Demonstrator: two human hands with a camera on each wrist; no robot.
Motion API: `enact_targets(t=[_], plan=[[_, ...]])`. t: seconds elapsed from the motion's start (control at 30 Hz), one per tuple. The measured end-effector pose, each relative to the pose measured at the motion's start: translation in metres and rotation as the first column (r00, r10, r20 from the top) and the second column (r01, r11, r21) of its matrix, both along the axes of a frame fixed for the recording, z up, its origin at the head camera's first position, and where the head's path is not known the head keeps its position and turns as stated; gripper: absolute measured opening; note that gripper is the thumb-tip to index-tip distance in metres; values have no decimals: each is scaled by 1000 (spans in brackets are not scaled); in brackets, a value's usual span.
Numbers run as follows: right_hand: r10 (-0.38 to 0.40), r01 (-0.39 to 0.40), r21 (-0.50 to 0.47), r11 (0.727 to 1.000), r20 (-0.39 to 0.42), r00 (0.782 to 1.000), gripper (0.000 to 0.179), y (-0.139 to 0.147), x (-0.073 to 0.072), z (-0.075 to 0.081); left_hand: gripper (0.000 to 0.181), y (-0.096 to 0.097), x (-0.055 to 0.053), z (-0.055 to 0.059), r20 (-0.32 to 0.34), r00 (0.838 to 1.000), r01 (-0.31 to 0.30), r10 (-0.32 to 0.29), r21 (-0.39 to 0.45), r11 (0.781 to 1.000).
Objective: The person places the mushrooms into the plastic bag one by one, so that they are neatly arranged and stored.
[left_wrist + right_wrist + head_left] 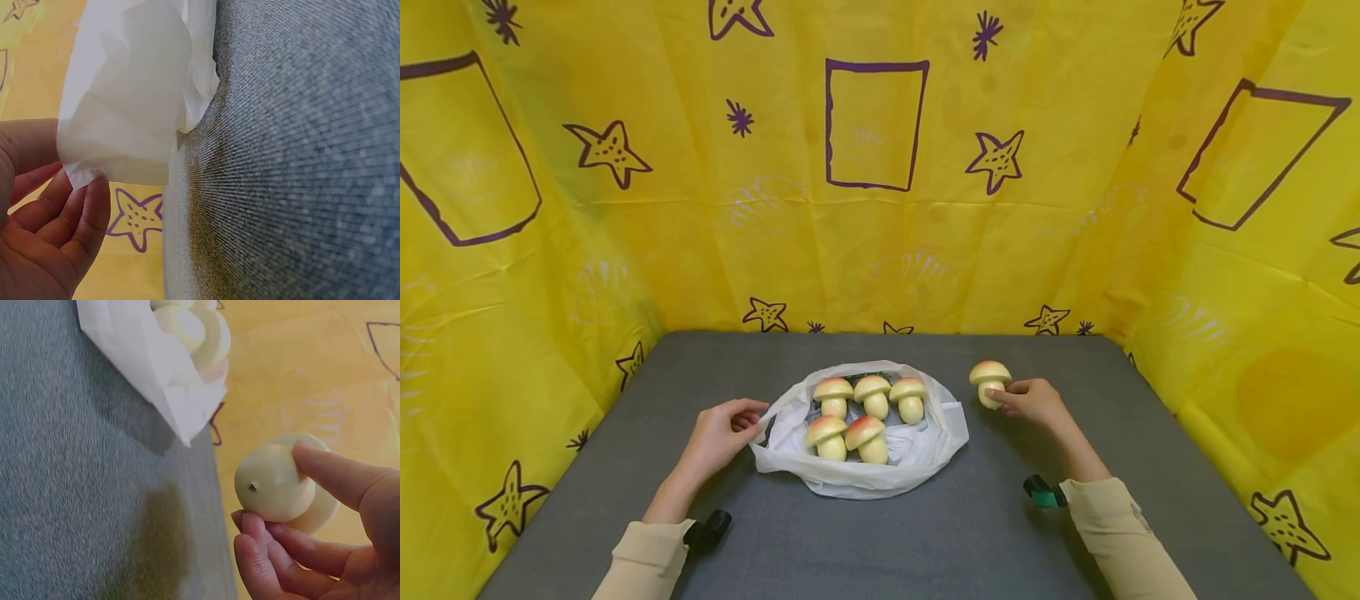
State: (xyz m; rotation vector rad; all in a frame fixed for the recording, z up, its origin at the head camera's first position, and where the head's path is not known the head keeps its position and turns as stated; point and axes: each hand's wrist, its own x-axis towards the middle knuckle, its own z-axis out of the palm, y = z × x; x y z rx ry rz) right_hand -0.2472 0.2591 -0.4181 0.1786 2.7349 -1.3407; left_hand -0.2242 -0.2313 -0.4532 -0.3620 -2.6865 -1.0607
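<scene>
A thin white plastic bag [857, 483] lies spread on the table with its mouth facing up. Inside it sit several toy mushrooms [872, 397], with cream stems and caps tinged red on top, in two rows. At the bag's left end my left hand [718, 435] pinches the rim; in the left wrist view the thumb and fingers [97, 212] hold its edge. To the right of the bag, my right hand [1036, 406] grips another toy mushroom [989, 373] by its stem, cap up. The right wrist view shows a small dark mark on that stem's bottom [265, 487].
The dark grey table [925, 542] runs back to a yellow cloth [880, 250] printed with purple stars and frames, which encloses the back and both sides. Something dark green [874, 377] shows partly behind the mushrooms in the bag. Each wrist wears a dark strapped device [707, 529].
</scene>
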Motion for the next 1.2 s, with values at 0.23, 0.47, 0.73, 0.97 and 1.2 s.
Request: enact_targets(t=[0.23, 0.47, 0.73, 0.97, 1.2], plan=[[62, -62, -11, 998, -6, 998, 56, -9, 8, 2, 23, -1, 0, 0, -18, 1000, 9, -8, 4, 1000], [76, -77, -51, 996, -17, 997, 51, -20, 14, 8, 24, -1, -1, 0, -6, 1000, 7, -7, -2, 1000], [92, -93, -78, 993, -14, 996, 53, -30, 18, 11, 23, -2, -1, -1, 14, 1000, 4, -4, -6, 1000], [137, -140, -71, 988, -45, 990, 44, -41, 22, 11, 23, -1, 0, -1, 5, 1000, 6, -6, -9, 1000], [162, -164, -47, 985, -42, 986, 47, -52, 25, 9, 23, -1, 1, -2, -2, 1000, 6, -6, -1, 1000]])
